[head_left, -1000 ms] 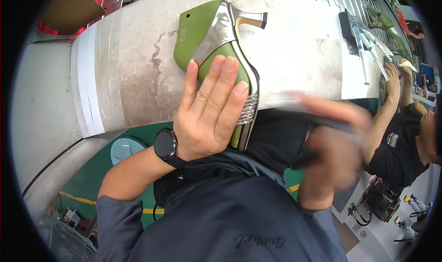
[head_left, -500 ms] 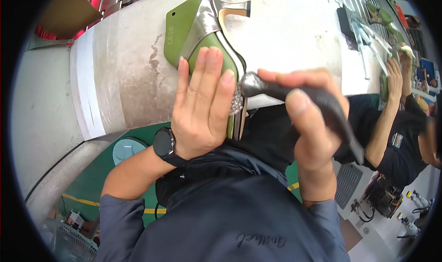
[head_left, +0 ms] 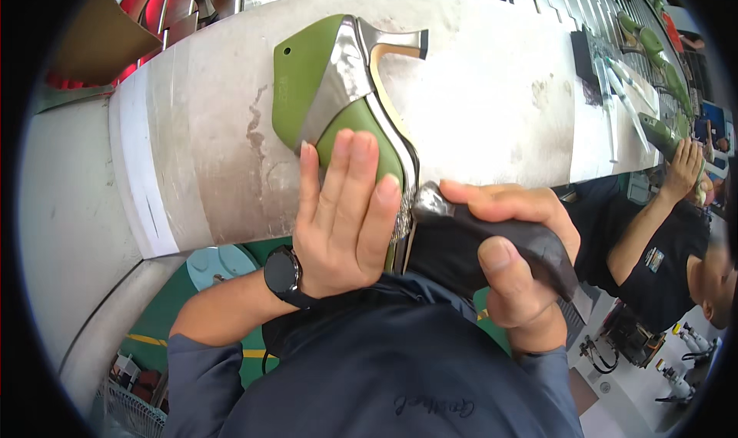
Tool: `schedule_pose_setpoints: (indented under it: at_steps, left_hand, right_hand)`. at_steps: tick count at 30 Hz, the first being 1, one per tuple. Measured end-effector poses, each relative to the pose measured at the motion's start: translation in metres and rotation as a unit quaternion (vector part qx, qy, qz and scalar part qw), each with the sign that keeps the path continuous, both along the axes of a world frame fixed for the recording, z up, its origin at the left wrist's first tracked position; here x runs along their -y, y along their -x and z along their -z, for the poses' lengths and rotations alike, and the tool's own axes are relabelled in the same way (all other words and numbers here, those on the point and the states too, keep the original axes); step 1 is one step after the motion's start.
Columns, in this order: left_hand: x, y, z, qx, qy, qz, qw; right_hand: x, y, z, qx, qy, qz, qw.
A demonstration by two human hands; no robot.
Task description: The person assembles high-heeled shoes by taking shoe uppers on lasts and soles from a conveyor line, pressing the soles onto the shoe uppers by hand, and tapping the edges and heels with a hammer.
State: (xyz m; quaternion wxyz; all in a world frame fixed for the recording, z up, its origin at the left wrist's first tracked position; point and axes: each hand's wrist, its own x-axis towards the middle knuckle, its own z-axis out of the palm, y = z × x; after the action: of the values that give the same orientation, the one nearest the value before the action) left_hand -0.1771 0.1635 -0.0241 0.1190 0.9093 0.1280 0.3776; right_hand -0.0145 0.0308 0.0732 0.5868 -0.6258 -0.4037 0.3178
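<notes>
A green shoe last [head_left: 307, 76] wearing a silver high-heeled upper lies on the grey conveyor belt [head_left: 200, 146], heel toward the far side. My left hand [head_left: 342, 211] presses flat on the green toe end, fingers together, a black watch on the wrist. My right hand [head_left: 511, 261] grips a dark hand tool [head_left: 500, 242]. The tool's metal head touches the shoe's edge next to my left fingertips.
To the right a person in a black shirt [head_left: 653, 253] works at the same belt, hands on a green last [head_left: 657, 130]. More green lasts and black tools lie along the far right. Red racks [head_left: 165, 0] stand beyond the belt. Green floor shows below.
My right hand brought the dark tool in from the right, up to the shoe's edge. The shoe and my left hand shifted slightly on the belt.
</notes>
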Motion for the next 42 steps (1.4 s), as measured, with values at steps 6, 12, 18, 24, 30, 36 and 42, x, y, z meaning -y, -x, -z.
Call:
schedule_pose_setpoints:
  at_steps: [6, 12, 18, 24, 30, 36, 42]
  left_hand:
    - [0.001, 0.006, 0.004, -0.008, 0.011, 0.008, 1.0]
    - [0.009, 0.004, 0.012, 0.016, 0.015, -0.024, 0.999]
    - [0.008, 0.0, 0.015, 0.035, 0.006, -0.021, 0.999]
    - [-0.009, 0.01, -0.013, -0.039, 0.032, 0.026, 0.998]
    - [-0.088, 0.007, -0.063, -0.174, 0.094, 0.125, 0.972]
    - [-0.106, -0.015, -0.053, -0.191, 0.2, 0.119, 0.954]
    - [-0.11, -0.017, -0.055, -0.209, 0.192, 0.134, 0.949]
  right_hand:
    - [-0.023, -0.03, -0.014, 0.012, 0.05, -0.1, 0.994]
    - [-0.042, -0.036, -0.018, -0.145, 0.091, -0.035, 0.985]
    - [-0.099, -0.056, -0.026, -0.093, 0.198, -0.071, 0.973]
    - [-0.105, -0.035, -0.01, -0.04, 0.076, 0.017, 0.996]
    - [-0.086, -0.053, -0.026, -0.102, 0.057, 0.072, 0.991]
    - [-0.106, -0.05, 0.002, -0.191, 0.081, 0.069, 0.976]
    - [-0.127, -0.057, -0.006, -0.074, 0.109, 0.052, 0.99]
